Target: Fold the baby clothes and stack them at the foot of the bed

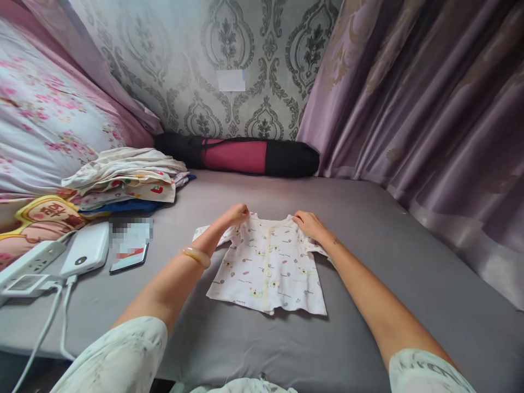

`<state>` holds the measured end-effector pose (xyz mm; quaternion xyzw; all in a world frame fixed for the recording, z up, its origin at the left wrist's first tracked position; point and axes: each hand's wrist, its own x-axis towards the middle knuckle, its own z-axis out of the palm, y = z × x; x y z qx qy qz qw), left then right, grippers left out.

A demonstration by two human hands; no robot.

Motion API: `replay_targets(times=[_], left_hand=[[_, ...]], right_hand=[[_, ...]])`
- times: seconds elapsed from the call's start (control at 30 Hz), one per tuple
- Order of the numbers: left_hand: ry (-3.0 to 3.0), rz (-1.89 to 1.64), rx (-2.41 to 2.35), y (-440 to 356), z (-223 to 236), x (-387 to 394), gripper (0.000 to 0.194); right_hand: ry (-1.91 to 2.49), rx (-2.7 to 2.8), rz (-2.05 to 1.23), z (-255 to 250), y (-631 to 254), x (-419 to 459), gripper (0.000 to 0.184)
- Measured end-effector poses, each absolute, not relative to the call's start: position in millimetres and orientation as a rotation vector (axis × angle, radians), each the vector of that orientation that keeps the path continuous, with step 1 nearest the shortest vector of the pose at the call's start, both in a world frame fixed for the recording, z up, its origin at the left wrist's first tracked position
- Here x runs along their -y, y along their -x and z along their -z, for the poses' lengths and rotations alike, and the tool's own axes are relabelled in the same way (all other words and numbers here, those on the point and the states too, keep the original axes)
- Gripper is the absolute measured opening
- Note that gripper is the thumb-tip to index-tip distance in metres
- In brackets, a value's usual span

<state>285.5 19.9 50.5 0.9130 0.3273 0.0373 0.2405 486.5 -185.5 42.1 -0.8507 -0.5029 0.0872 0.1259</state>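
Note:
A small white baby shirt [282, 267] with a button front and a scattered print lies spread on the grey sheet [401, 256], its neckline away from me. My left hand [238, 214] is closed on the shirt's left shoulder, close to the collar. On the other side, my right hand [310, 224] pinches the right shoulder beside the neckline. Both sleeves stick out to the sides, partly hidden under my forearms. A pale bangle [196, 256] circles my left wrist.
At left are a pile of folded clothes [126, 174], a phone [130, 248], a white power bank [87, 245] and a power strip [33, 267] with cables. A black and red long bag [237, 155] lies along the wall. Purple curtains [409, 93] hang at right.

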Motion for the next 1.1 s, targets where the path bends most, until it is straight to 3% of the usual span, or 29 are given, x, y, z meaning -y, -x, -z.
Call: replay_targets(times=[0.17,0.5,1.1], left_hand=[[-2.459,-0.117,-0.828,-289.0,-41.6,-20.4,0.039],[-2.618,-0.312,-0.721,-298.2,-24.6,-33.3,0.041],[-3.018,-0.225,-0.854,-339.9,-27.2,-58.9,0.039]], right_hand=[[2.425,1.504,-0.281,-31.3,-492.6,183.2,0.022],[2.495,1.557,-0.225,-31.6,-497.0,175.1,0.023],[2.674,1.631,-0.092,-38.8,-527.0,127.8,0.028]])
